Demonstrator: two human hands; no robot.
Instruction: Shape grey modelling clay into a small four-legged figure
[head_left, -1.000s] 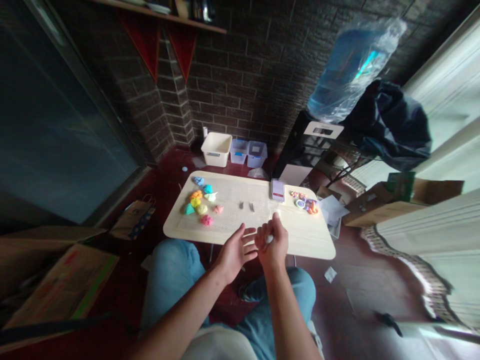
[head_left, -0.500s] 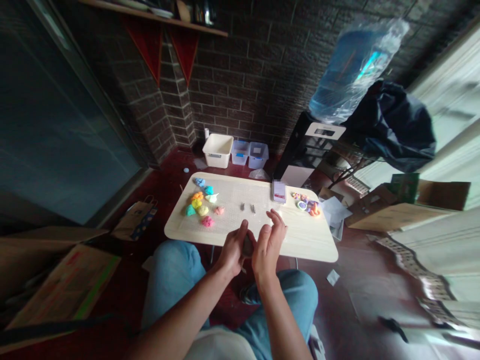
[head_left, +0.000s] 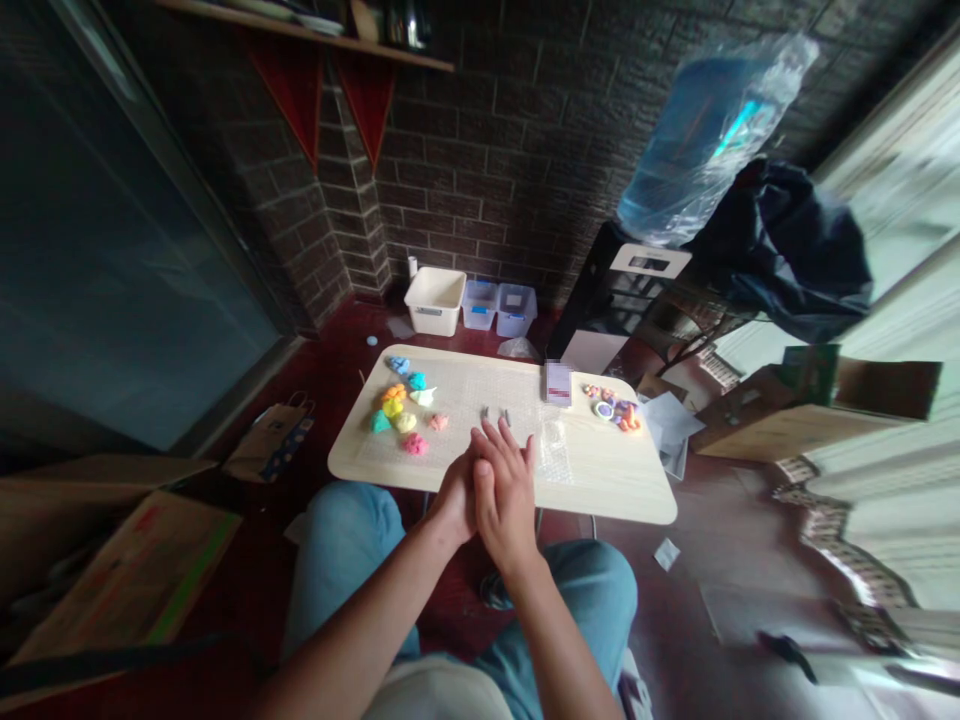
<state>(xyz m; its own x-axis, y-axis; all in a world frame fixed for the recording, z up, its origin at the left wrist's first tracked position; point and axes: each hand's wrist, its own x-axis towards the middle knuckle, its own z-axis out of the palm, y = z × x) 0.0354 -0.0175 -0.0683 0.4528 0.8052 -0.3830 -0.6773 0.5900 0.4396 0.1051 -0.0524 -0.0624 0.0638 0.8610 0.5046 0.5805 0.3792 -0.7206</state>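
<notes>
My left hand and my right hand are pressed palm to palm over the near edge of a low wooden table, fingers straight. A small clay piece seen going between them earlier is now hidden by the palms. Just beyond my fingertips lie two small grey pieces on a clear mat. Several bright clay lumps sit at the table's left. To the right of my hands are a scrap of clear wrap, a small card box and a cluster of coloured clay shapes.
Behind the table stand a white bin and two clear boxes against the brick wall. A water dispenser with a blue bottle is at the right. A paper bag and cardboard lie on the floor at the left.
My hands have closed together from apart: the right held a small white piece, then both cupped a lump, and now the palms are pressed flat, shifted slightly left.
</notes>
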